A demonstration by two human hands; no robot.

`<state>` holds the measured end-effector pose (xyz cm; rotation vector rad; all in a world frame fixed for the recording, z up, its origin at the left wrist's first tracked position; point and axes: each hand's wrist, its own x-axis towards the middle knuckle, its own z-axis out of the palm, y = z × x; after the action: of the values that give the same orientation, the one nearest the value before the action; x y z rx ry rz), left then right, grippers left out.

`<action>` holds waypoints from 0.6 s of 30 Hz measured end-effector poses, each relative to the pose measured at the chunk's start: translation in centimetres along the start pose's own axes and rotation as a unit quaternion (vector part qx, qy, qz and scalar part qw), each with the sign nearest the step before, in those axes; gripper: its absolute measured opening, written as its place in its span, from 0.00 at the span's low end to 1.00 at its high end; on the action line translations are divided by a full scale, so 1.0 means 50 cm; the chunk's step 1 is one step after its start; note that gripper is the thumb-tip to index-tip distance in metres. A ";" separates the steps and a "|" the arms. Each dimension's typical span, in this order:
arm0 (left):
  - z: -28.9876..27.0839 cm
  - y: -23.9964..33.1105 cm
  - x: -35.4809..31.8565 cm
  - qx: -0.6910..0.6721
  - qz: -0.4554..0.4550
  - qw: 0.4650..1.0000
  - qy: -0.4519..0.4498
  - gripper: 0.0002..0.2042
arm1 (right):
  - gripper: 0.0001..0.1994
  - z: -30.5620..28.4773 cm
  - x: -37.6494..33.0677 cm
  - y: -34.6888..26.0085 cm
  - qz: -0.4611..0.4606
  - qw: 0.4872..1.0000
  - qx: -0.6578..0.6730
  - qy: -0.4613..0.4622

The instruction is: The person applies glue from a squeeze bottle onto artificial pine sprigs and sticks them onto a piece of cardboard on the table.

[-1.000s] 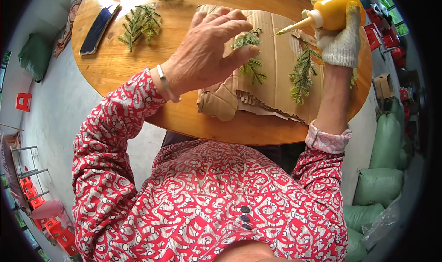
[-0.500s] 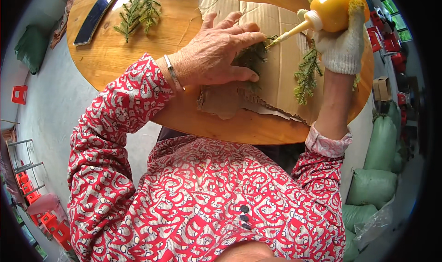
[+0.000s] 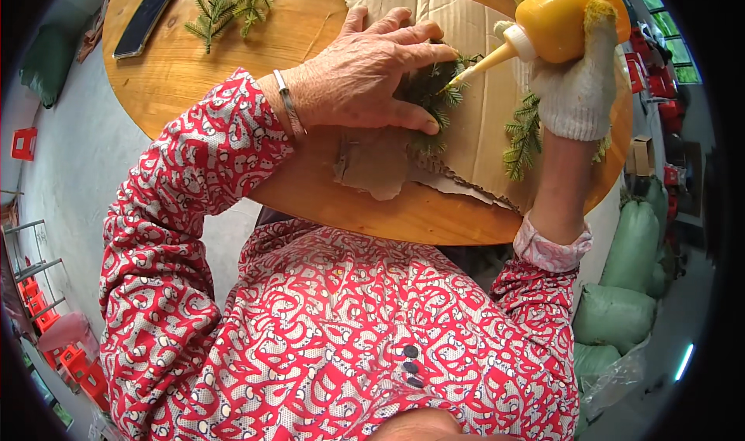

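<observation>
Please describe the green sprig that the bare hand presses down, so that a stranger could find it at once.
On the round wooden table lies a torn sheet of brown cardboard. Near its middle, the bare left hand pins a dark green needle-leaved sprig flat. Unlike the second green sprig lying free beside it, this one has the nozzle of the yellow squeeze bottle at it.

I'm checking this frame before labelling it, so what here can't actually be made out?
- Head view: most of the green sprig lies under the left hand; its full shape is hidden.
- Whether anything leaves the nozzle of the yellow squeeze bottle in the gloved right hand: too small.
- The dark flat tool is cut off by the top edge.
- The cardboard sheet runs behind both hands.
</observation>
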<state>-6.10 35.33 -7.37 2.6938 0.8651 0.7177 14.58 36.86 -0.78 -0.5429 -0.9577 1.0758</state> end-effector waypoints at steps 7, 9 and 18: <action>0.005 0.001 0.000 0.002 0.004 1.000 0.010 0.37 | 0.20 -0.019 0.007 0.001 -0.002 0.999 -0.027 0.023; 0.006 0.000 -0.001 -0.002 0.004 1.000 0.012 0.37 | 0.20 -0.019 0.005 -0.001 0.000 0.999 -0.026 0.028; 0.006 0.004 -0.001 -0.026 0.003 1.000 0.001 0.36 | 0.20 -0.023 0.003 0.006 0.001 1.000 0.002 0.015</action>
<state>-5.88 35.12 -7.58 2.6518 0.8280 0.7332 15.47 37.19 -1.54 -0.5557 -0.9287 1.0683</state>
